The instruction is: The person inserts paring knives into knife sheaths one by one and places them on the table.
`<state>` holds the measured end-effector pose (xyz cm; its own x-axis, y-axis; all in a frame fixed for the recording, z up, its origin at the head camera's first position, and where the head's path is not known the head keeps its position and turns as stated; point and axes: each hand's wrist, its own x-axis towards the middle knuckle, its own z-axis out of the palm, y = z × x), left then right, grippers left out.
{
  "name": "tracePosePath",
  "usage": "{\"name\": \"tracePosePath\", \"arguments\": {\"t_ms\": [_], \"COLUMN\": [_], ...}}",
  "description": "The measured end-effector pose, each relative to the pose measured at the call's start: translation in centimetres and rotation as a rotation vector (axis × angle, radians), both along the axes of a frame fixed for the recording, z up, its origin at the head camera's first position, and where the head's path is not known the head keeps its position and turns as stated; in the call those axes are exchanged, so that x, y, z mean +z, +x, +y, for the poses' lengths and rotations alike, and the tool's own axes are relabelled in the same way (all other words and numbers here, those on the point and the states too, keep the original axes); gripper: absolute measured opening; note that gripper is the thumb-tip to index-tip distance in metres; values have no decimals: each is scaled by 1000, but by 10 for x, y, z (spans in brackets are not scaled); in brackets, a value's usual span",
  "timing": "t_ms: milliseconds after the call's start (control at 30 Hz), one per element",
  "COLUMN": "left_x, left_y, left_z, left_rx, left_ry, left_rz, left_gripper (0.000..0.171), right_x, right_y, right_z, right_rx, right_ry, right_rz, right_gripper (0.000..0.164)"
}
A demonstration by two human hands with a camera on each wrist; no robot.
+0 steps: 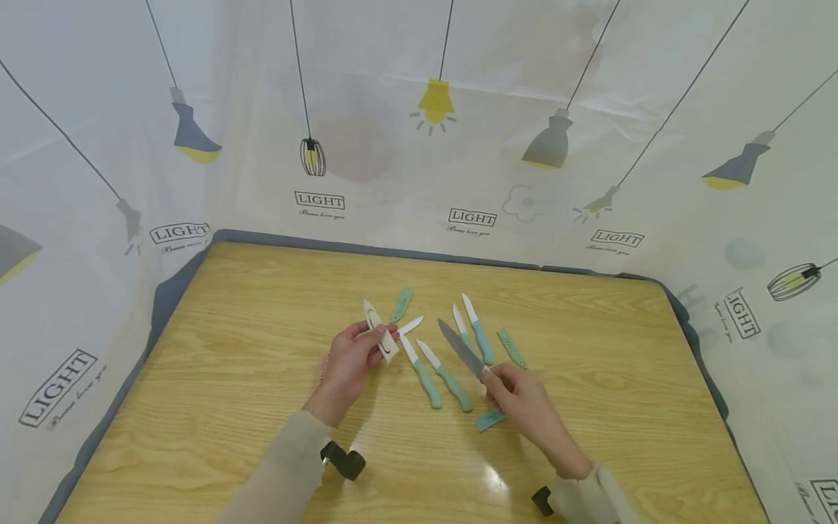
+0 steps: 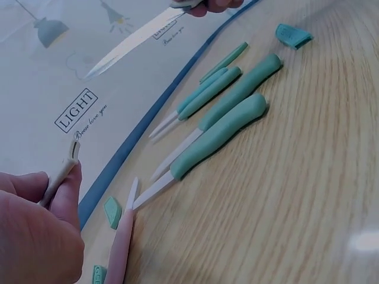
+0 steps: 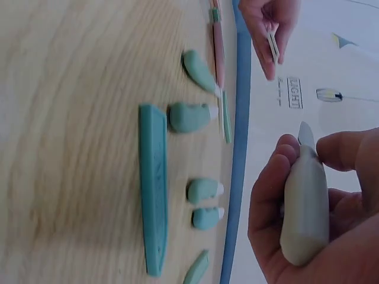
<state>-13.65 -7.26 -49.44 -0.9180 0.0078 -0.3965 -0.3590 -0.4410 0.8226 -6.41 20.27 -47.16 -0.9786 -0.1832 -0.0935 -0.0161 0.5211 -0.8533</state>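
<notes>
Sheath (image 1: 371,314) and large knife's handle (image 3: 306,207) are cream. Small green-handled knives (image 1: 425,380) have white blades. Worktop (image 1: 622,393) shows yellowish wood grain.

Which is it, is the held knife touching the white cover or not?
Apart: the left wrist view shows patterned backdrop between the knife and the cover.

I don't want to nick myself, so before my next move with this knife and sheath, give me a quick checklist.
1. Beige-handled knife gripped by its handle in the right hand: ok.
2. Beige sheath held in the left hand: ok.
3. Bare blade clear of the left hand: ok, there is a gap between them.
4. Sheath fits this blade: cannot tell, they are apart.
5. Other blades covered: not ok, the green-handled knives and the pink-handled knife lie unsheathed on the table.
</notes>
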Motion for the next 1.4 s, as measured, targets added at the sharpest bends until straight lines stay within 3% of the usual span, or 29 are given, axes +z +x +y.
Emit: {"name": "tracePosePath", "arguments": {"t_ms": [200, 433, 767, 900, 1100, 1333, 1400], "left_x": [-2, -2, 1, 2, 1, 2, 2], "left_y": [-2, -2, -1, -1, 0, 0, 0], "left_z": [3, 3, 5, 7, 9, 9, 10], "left_rx": [17, 31, 38, 41, 34, 34, 31], "left_ry": [34, 73, 99, 106, 120, 121, 121], "left_rz": [1, -7, -11, -13, 3, -2, 1], "left_gripper": [47, 48, 47, 47, 48, 47, 47], "right_x": [-2, -6, -10, -4, 19, -11, -12], "right_y": [6, 10, 14, 16, 20, 14, 14], "right_z": [-13, -23, -29, -33, -40, -31, -31], "right_rx": [112, 94, 129, 136, 141, 152, 150], "right_ry": [-63, -41, -3, 16, 5, -19, -18], "right_rz": [7, -65, -75, -59, -73, -78, -90], "right_gripper": [35, 36, 38, 30, 24, 39, 40]}}
